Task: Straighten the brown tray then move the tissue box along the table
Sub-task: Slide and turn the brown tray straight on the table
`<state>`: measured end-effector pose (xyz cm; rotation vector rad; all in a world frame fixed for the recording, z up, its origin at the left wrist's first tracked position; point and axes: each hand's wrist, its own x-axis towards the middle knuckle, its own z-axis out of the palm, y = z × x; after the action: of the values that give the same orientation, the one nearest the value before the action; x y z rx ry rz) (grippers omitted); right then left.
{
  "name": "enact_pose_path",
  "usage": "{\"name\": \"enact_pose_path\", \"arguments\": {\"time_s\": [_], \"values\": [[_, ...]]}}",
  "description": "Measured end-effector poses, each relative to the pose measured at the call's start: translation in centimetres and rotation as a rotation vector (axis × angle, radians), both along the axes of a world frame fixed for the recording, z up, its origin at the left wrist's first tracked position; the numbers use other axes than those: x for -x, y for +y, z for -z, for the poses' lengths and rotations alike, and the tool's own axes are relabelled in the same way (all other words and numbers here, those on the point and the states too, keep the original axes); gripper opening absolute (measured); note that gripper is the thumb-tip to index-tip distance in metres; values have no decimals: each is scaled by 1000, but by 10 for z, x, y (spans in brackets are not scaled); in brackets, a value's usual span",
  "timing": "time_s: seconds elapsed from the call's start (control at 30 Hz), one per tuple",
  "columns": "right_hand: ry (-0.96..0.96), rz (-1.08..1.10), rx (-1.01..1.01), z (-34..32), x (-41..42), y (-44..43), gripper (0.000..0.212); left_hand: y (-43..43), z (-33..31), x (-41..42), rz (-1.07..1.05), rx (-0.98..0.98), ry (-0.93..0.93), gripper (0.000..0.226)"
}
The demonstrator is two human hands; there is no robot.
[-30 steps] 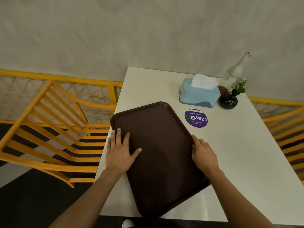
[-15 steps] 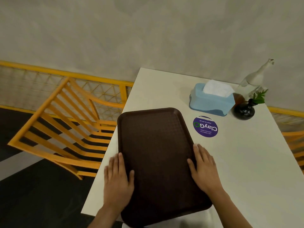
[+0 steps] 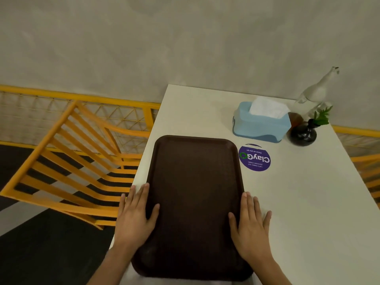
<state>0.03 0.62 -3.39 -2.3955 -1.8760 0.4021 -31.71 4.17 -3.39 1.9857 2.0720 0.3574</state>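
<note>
Hands are lying flat and open, left and right, flanking the tray, which looks nearly straight. Box is sitting beyond the tray, needing a reach next.

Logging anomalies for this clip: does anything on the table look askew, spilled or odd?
Mostly tidy. The brown tray lies square to the table, but its near end overhangs the edge. Both hands lie flat on its sides. Nothing spilled.

Left hand and right hand: both flat, palms down, fingers extended forward, thumbs angled inward, well apart.
</note>
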Motion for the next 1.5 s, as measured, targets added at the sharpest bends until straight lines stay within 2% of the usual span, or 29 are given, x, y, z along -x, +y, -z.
{"name": "enact_pose_path", "arguments": {"time_s": [0.33, 0.43, 0.6, 1.5], "values": [[33, 70, -34, -13, 39, 65, 78, 90, -4, 34, 102, -45, 45, 74], [49, 84, -82, -11, 42, 67, 80, 89, -4, 32, 127, -49, 1, 79], [51, 108, -34, 2, 41, 64, 83, 81, 7, 37, 185, 27, -17, 88], [90, 118, -40, 7, 19, 41, 88, 56, 9, 19, 155, 28, -75, 90]]}}
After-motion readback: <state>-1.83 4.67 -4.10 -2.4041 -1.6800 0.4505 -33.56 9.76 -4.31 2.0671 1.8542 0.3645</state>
